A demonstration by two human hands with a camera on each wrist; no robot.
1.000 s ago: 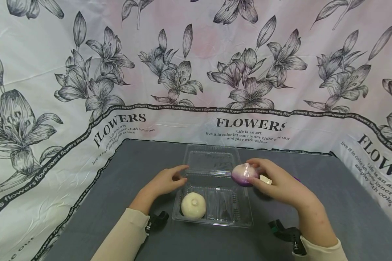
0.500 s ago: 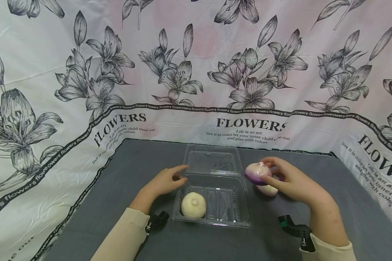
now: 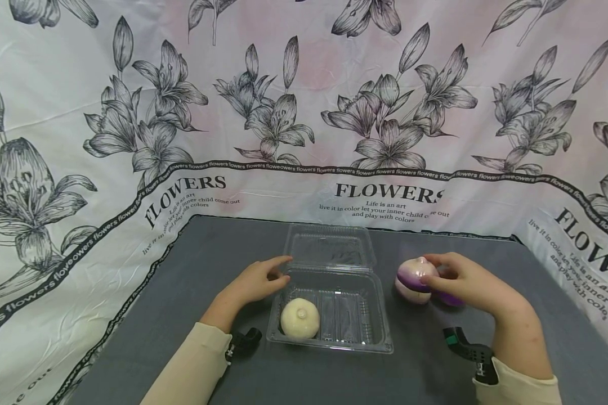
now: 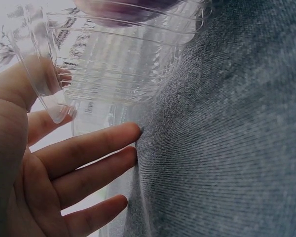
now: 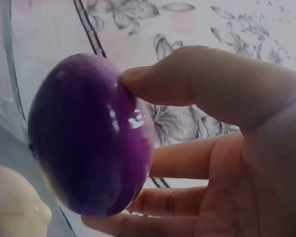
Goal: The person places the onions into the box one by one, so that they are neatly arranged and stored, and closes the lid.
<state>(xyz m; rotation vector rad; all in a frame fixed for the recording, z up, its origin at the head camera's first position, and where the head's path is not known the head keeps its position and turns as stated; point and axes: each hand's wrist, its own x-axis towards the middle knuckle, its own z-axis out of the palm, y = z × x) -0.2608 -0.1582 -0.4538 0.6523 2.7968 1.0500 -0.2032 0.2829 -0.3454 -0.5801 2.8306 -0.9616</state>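
My right hand (image 3: 466,281) holds a shiny purple-and-white onion (image 3: 416,272) between thumb and fingers, right of the clear plastic box (image 3: 383,315). In the right wrist view its purple side (image 5: 89,138) faces the camera. Below it, partly covered, sits a pale onion (image 3: 412,295), with a purple onion (image 3: 452,299) beside it under the hand. My left hand (image 3: 257,284) is at the box's left side near the hinge, fingers loosely extended. In the left wrist view its thumb and forefinger overlap the clear plastic edge (image 4: 61,111). A white onion (image 3: 300,319) lies in the box's left part.
The box's clear lid (image 3: 329,247) lies folded back behind it. A dark grey cloth (image 3: 223,242) covers the table, and a flower-printed curtain (image 3: 284,140) hangs along its back and sides. Each wrist wears a black camera mount (image 3: 468,351).
My right hand has moved right and slightly down with the onion, from the box's right edge to over the other onions. The left hand has stayed in place.
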